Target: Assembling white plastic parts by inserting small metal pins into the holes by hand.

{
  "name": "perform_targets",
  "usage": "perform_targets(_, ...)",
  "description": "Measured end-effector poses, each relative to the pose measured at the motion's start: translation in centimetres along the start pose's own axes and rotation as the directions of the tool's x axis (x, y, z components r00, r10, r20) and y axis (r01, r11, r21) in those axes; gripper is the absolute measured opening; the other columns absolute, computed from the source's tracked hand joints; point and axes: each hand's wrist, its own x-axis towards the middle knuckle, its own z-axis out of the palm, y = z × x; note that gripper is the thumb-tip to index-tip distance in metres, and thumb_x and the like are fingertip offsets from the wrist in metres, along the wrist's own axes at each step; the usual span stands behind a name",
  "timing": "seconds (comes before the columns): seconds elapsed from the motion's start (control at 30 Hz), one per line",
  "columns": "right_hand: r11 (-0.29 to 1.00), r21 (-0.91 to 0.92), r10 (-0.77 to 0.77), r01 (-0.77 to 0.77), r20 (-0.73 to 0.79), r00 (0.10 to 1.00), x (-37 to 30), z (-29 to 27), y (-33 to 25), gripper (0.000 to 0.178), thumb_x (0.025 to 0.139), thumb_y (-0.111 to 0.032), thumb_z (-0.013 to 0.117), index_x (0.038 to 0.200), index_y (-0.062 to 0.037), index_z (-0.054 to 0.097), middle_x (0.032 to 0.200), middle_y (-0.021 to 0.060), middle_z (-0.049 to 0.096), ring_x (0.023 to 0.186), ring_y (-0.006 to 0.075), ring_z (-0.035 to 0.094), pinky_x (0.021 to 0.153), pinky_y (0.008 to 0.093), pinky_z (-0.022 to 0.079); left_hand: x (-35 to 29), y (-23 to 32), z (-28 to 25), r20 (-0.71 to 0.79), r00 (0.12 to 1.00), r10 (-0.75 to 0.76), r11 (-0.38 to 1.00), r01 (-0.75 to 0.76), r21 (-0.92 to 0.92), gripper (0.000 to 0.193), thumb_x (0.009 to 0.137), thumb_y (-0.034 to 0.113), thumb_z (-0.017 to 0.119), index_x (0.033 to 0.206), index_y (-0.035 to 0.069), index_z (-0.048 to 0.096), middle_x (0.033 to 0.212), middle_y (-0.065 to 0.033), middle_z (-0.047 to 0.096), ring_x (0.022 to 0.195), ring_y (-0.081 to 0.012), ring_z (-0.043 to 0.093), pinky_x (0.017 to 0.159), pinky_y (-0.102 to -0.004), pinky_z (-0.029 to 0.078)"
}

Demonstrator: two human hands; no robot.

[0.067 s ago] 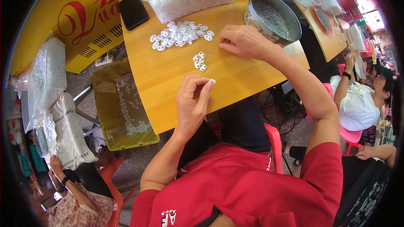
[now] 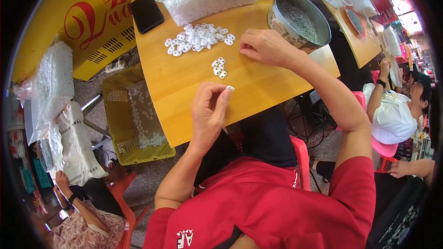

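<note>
My left hand (image 2: 209, 113) is closed in a pinch above the near part of the table, a small white plastic piece (image 2: 230, 88) held between thumb and forefinger. My right hand (image 2: 267, 47) rests low over the table beside a round tin, its fingers curled together; whatever they hold, if anything, is hidden. Just left of those fingertips lies a tiny thin metal bit (image 2: 233, 58). Between the hands sits a small cluster of white pieces with dark holes (image 2: 219, 68). Farther back is a heap of white two-holed oval pieces (image 2: 198, 38).
A clear tub (image 2: 212, 7) of white pieces stands behind the heap. The tin (image 2: 280, 27) holds small metallic parts. A black phone (image 2: 147, 13) lies at the table's left edge. Below is a yellow crate (image 2: 138, 157). People sit to both sides.
My left hand has shifted very slightly left with the white piece in its pinch. My right hand stays almost in place beside the tin.
</note>
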Motion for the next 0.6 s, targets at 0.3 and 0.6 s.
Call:
perform_targets(0.3, 0.960, -0.276, -0.076, 0.053, -0.075, 0.994, -0.7, 1.9, 0.6, 0.016, 0.087, -0.020, 0.061, 0.083, -0.0043, 0.062, 0.085, 0.0135, 0.064, 0.077, 0.0354, 0.065, 0.065, 0.0442, 0.053, 2.4, 2.3, -4.4, -0.038, 0.993, -0.111, 0.895, 0.117, 0.431, 0.012, 0.091, 0.008, 0.067, 0.089, -0.003, 0.063, 0.080, -0.0056, 0.057, 0.065, -0.0104, 0.052, 0.061, -0.0248, 0.044)
perform_targets(0.6, 0.972, -0.220, -0.127, 0.087, -0.176, 0.976, -1.0, 2.2, 1.4, 0.011, 0.085, -0.014, 0.066, 0.084, -0.0045, 0.061, 0.083, 0.0106, 0.062, 0.070, 0.0307, 0.064, 0.060, 0.0394, 0.052, 4.2, 2.7, -5.2, 0.103, 0.977, -0.185, 0.694, 0.055, 0.718, 0.016, 0.089, 0.015, 0.067, 0.085, 0.000, 0.062, 0.082, -0.0123, 0.062, 0.069, -0.0260, 0.061, 0.063, -0.0376, 0.047)
